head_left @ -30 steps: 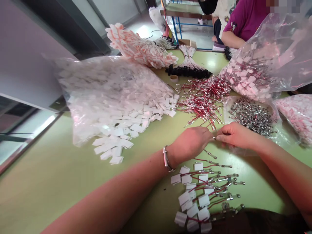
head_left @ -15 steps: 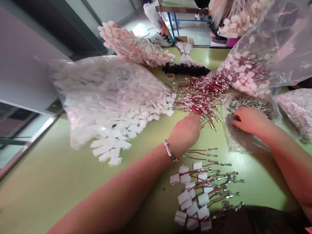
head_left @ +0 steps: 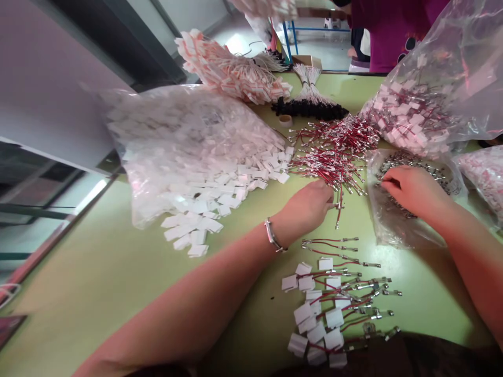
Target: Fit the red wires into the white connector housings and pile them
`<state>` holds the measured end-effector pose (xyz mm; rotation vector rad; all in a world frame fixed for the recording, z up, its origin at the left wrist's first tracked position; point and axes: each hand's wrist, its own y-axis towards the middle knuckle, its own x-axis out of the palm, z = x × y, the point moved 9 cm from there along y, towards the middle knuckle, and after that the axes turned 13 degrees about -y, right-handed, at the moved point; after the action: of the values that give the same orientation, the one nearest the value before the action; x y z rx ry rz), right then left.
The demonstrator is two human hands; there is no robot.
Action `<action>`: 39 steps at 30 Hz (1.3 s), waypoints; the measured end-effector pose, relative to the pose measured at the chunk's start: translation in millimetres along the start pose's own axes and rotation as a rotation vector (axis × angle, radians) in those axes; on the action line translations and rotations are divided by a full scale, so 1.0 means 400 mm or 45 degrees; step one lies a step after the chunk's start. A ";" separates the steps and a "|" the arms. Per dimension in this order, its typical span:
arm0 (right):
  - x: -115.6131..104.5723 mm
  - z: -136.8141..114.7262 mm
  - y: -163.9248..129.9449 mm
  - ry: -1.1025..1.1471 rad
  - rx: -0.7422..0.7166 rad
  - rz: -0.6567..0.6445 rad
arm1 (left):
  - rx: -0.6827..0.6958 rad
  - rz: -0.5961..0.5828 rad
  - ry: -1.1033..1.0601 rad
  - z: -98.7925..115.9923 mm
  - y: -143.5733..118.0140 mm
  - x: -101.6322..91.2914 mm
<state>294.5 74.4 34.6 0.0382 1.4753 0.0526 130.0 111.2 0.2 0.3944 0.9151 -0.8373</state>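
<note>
As our left hand (head_left: 310, 207) seemingly pinches a red wire (head_left: 339, 210) | likely light, limp: we'd grip its metal end | right hand (head_left: 412, 189) over metal parts (head_left: 437, 175), well off the tabletop (head_left: 113, 267)'s left edge, grasp unclear

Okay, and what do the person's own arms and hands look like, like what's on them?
The left hand and right hand are ungloved, and no sleeve shows on either bare forearm. A narrow, shiny, silvery bracelet-like band circles the left wrist; nothing is visible on the right one. Any finer marking on the band is too small to read.
</note>
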 end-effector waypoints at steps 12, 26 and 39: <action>-0.006 -0.124 -0.034 0.636 -0.181 0.115 | -0.009 0.426 -0.440 -0.020 -0.024 -0.078; -0.015 -0.153 -0.055 0.731 -0.156 0.288 | 0.151 0.230 -0.795 0.030 -0.029 -0.010; -0.001 -0.153 -0.052 0.918 -0.111 0.153 | 0.231 0.270 -0.641 0.052 -0.041 -0.034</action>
<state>233.9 53.0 28.1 0.0387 2.1884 0.2484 123.8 94.3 23.9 0.4044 0.3252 -0.7760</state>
